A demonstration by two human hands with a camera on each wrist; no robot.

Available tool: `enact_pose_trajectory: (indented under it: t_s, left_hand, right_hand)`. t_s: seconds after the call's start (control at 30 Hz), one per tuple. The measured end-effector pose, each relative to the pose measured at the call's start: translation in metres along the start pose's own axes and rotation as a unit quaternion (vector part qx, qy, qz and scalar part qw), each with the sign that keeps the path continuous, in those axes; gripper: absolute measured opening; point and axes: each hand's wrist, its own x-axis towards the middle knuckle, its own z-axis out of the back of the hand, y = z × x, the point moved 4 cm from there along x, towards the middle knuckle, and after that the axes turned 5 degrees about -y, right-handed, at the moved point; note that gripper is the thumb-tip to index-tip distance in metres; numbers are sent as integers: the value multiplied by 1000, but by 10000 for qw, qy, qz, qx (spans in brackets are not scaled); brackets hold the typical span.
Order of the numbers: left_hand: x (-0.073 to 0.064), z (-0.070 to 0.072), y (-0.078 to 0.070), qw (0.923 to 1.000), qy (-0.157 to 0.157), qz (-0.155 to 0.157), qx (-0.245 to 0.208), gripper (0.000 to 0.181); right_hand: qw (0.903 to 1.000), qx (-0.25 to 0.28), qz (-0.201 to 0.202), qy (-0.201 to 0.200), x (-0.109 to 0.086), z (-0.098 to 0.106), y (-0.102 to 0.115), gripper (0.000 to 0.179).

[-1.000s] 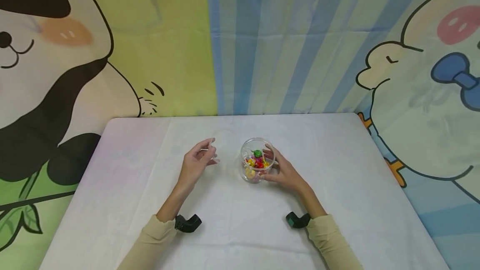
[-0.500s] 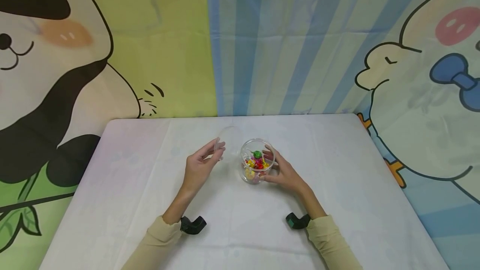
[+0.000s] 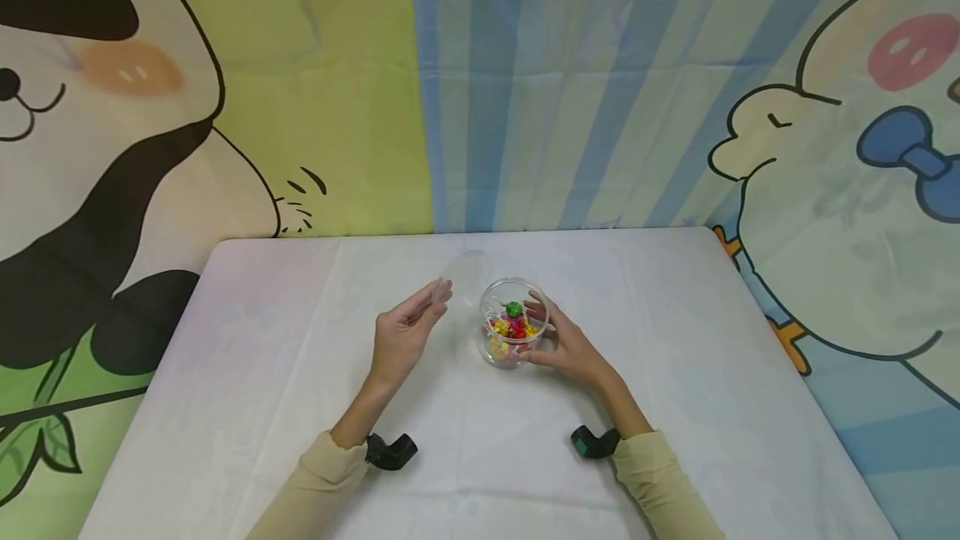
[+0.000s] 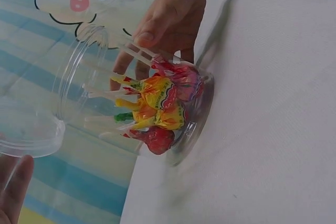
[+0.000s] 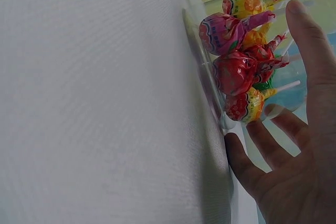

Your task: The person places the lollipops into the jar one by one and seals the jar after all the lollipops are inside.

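A clear plastic jar [image 3: 495, 350] stands upright on the table with several wrapped lollipops [image 4: 163, 98] inside, in red, yellow, pink and green wrappers. Their sticks point up toward the open mouth. My right hand [image 3: 570, 344] grips the jar's right side, thumb at the near side and fingers round the far side. Left of the jar, my left hand [image 3: 405, 332] holds a clear round lid [image 4: 31, 135] by its edge, raised above the table. The lid is tilted and hard to see in the head view; in the left wrist view it is close to the jar's rim.
The table [image 3: 480, 457] is covered with a white cloth. Behind it hangs a cartoon-printed curtain [image 3: 360, 107] that meets the table's back edge. A black wrist camera [image 3: 392, 452] sits on the left wrist, another camera [image 3: 595, 442] on the right.
My left hand has moved right and slightly up with the lid, closer to the jar. The right hand and the jar have stayed in place.
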Motion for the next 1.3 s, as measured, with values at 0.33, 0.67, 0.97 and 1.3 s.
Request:
enact_pose_trajectory:
  t_s: [0.33,0.67,0.97,1.3]
  left_hand:
    - [-1,-3,-5,9946,-265,-641,776,32]
    - [0,-2,6,9928,-152,-947,718,33]
    - [-5,-3,35,9997,151,-182,0,36]
    - [-1,-7,49,9815,1827,297,-492,87]
  right_hand:
    - [10000,26,-18,23,1,0,0,99]
    - [10000,-28,-25,3,1,0,1,99]
    - [10000,-55,-35,10,1,-1,1,99]
    - [9999,-86,-54,3,0,0,1,99]
